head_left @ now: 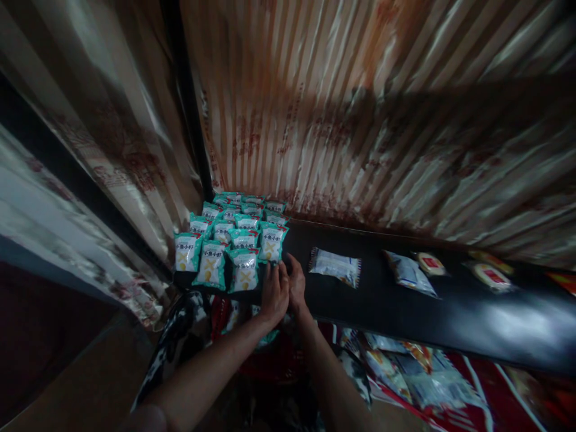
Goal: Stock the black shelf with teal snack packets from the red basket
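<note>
Several teal and white snack packets (234, 240) stand in rows at the left end of a dark shelf (450, 306). My left hand (274, 294) rests at the shelf's front edge, fingers together and stretched toward the nearest packet (245, 270). My right hand (296, 285) lies pressed against the left hand, fingers extended on the shelf beside the packets. Neither hand visibly grips a packet.
A clear white packet (335, 266) lies flat on the shelf to the right, then another clear bag (409, 273) and red-labelled packets (490, 276). Corrugated rusty metal sheeting (382, 120) forms the wall behind. More packaged goods (405, 366) lie below the shelf.
</note>
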{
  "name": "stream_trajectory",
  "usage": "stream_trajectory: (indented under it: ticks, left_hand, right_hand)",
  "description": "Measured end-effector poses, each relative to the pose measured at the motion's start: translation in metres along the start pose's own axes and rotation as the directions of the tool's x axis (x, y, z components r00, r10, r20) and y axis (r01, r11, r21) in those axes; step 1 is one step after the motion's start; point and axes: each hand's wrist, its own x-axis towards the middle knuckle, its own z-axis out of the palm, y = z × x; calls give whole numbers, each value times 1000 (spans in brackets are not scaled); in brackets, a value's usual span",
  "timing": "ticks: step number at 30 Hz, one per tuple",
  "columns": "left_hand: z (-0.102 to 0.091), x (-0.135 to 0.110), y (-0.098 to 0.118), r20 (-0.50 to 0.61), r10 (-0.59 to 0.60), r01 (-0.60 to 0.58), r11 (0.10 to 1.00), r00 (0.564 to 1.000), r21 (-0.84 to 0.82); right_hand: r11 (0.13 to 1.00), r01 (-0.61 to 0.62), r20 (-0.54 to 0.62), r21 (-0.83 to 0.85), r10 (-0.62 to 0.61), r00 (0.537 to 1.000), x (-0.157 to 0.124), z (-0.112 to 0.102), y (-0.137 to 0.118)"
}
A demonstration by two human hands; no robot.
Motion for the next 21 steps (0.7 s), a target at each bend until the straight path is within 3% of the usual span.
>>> stream_trajectory:
  ticks: [4,14,21]
  left_hand:
    - [0,-11,-8,45,-13,12,1000,999,9]
    - [-9,-44,-18,-9,69,-69,994,998,-82]
    - [-25,-70,-31,64,104,-103,994,993,-29]
  right_hand:
    - [999,-38,-17,13,38,999,-14,-2,1]
    - [994,-64,19,86,63,998,-45,-16,-21]
    - [947,-135,48,290,126,991,-81,-17,-35]
